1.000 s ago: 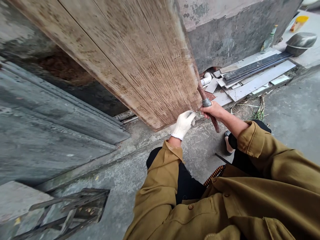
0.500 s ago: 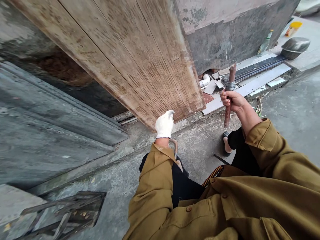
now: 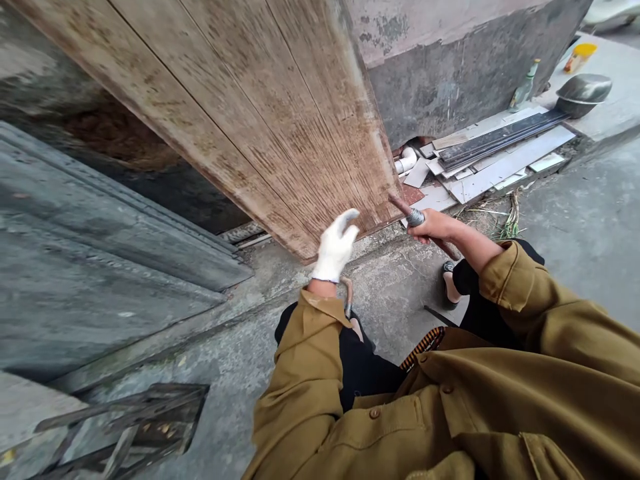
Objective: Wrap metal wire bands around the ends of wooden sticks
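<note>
Our right hand (image 3: 436, 225) grips the stick (image 3: 400, 205), long axis slanting forward-left; our left hand (image 3: 337, 247), fingers parted, sits left, apart.

A pink-and-grey wall (image 3: 440, 87) rises beyond concrete ground (image 3: 575, 233).

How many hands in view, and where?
2: left hand, in a white glove, near the wooden panel's lower edge; right hand, bare, around a wire-wrapped stick. No others visible.
</note>
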Action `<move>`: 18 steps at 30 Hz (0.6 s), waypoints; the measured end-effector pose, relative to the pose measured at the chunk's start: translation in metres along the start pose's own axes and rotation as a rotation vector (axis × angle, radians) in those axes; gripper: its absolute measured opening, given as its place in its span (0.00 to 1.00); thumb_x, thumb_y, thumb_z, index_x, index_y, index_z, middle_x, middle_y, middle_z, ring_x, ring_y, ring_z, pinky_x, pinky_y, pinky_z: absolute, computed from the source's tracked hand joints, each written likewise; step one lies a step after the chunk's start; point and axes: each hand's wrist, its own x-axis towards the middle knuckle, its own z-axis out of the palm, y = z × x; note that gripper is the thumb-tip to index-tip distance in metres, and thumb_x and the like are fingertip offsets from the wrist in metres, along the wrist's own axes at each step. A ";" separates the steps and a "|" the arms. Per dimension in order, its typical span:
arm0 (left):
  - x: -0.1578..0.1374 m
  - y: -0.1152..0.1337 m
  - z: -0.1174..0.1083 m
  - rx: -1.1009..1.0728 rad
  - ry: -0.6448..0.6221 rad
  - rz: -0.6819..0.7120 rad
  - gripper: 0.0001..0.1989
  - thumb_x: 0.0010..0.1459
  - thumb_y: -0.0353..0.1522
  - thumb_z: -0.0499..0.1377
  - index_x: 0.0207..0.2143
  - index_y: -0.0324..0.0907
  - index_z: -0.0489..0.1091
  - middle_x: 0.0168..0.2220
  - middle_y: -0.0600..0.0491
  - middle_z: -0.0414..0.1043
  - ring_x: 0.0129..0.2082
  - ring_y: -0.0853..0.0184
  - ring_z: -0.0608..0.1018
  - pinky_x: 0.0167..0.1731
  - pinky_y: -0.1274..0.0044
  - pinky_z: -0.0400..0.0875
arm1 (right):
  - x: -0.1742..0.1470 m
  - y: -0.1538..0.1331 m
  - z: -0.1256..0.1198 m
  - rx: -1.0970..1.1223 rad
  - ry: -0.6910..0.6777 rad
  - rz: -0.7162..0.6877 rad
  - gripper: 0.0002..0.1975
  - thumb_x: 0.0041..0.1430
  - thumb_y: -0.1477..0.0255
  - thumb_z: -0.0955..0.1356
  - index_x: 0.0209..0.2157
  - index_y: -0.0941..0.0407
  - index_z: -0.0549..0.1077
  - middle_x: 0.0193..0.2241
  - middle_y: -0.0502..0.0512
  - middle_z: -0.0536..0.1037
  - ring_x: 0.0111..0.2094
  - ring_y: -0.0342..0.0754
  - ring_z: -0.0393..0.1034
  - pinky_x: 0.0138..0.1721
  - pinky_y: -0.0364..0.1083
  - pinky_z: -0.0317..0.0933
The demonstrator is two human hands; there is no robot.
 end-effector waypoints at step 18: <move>-0.019 0.032 0.048 -1.183 -0.358 -0.289 0.13 0.54 0.36 0.67 0.36 0.36 0.72 0.22 0.58 0.63 0.15 0.82 0.53 0.15 0.86 0.50 | 0.005 0.009 0.003 0.394 -0.345 -0.090 0.23 0.44 0.71 0.77 0.41 0.62 0.70 0.25 0.50 0.77 0.20 0.38 0.68 0.17 0.37 0.60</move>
